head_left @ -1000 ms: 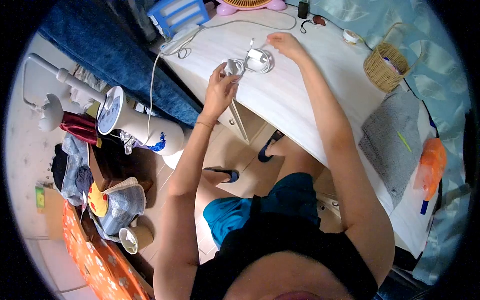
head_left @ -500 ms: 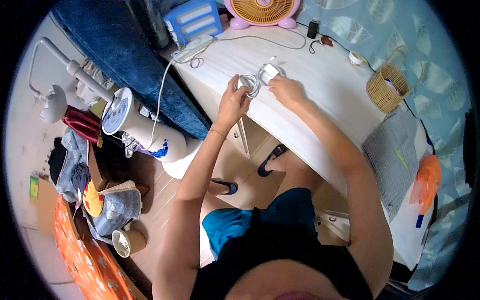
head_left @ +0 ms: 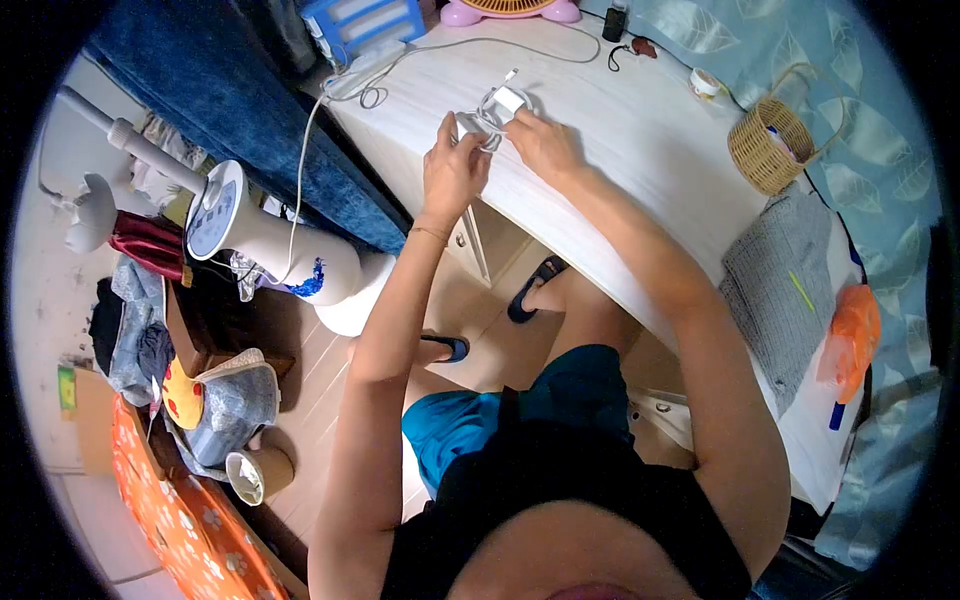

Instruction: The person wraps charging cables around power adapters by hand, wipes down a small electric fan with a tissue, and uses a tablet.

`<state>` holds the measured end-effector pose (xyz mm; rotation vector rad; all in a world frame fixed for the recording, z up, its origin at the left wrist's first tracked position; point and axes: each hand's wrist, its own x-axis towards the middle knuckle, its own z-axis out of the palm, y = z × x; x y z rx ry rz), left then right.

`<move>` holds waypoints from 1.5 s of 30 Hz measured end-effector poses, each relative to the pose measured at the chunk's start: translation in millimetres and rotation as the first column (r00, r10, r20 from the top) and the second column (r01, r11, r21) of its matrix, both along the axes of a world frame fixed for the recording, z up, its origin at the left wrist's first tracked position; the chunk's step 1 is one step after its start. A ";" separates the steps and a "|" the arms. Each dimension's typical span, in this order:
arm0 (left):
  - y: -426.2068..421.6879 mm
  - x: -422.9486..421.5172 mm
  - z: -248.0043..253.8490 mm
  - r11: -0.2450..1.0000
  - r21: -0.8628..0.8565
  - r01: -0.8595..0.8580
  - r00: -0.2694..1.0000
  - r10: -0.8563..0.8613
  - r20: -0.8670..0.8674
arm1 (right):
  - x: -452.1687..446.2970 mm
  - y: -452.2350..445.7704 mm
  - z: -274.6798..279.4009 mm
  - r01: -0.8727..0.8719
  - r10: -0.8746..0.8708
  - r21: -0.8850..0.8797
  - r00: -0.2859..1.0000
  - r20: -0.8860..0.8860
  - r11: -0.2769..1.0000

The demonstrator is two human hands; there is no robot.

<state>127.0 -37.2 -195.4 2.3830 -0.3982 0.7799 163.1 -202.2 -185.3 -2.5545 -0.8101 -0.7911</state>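
Note:
A white charger plug (head_left: 509,99) and its looped white cable (head_left: 487,120) are between my two hands, over the front edge of the white desk (head_left: 640,170). My left hand (head_left: 454,170) is closed round part of the cable coil, thumb and fingers curled. With thumb and fingers, my right hand (head_left: 544,145) grips the lower side of the plug. One end of the cable, with a small connector (head_left: 512,75), sticks up beyond the plug. Part of the coil is hidden behind my left fingers.
Towards the back of the desk are a blue rack (head_left: 365,35), a power strip (head_left: 368,72) with a trailing cord and a pink fan (head_left: 510,10). A wicker basket (head_left: 765,150), grey cloth (head_left: 780,290) and orange bag (head_left: 855,335) lie right. A white appliance (head_left: 320,270) stands left.
My hands have come closer together, bringing the plug against the cable coil. The whole view has shifted slightly.

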 end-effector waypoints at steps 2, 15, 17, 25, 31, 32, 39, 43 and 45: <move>6.6 3.9 1.6 0.998 0.068 -0.018 0.999 0.016 0.029 | 2.2 -1.7 -0.3 -0.013 0.013 0.007 0.999 0.039 1.000; 13.1 41.7 -0.6 0.968 0.156 -0.198 0.978 0.205 -0.026 | 13.8 8.0 17.8 -0.081 0.071 0.068 0.988 0.134 0.994; 17.5 49.9 1.8 0.960 0.182 -0.212 0.974 0.222 -0.036 | 35.4 16.0 20.1 -0.075 0.061 0.076 0.984 0.166 0.994; 54.5 100.0 6.0 0.937 0.120 -0.327 0.942 0.333 -0.030 | 120.1 78.5 22.8 -0.040 0.041 -0.018 0.994 0.100 0.999; 74.5 119.4 9.6 0.964 0.029 -0.265 0.962 0.266 -0.052 | 145.3 114.0 18.1 -0.161 0.154 0.183 0.987 0.047 0.970; 76.5 121.2 10.2 0.971 0.001 -0.239 0.970 0.239 -0.053 | 151.4 115.7 21.1 -0.197 0.186 0.218 0.980 0.066 0.956; 110.5 153.0 37.0 0.944 -0.330 0.003 1.000 0.004 0.021 | 234.1 142.5 102.8 -0.213 0.131 0.215 0.930 0.342 0.953; 121.4 167.6 52.2 0.953 -0.296 0.064 0.993 -0.031 0.115 | 289.3 181.6 154.9 -0.112 0.075 0.081 0.928 0.365 0.990; 138.5 179.6 72.4 0.962 -0.268 0.055 0.944 0.038 0.327 | 314.5 199.1 167.0 -0.067 0.050 0.029 0.918 0.394 0.997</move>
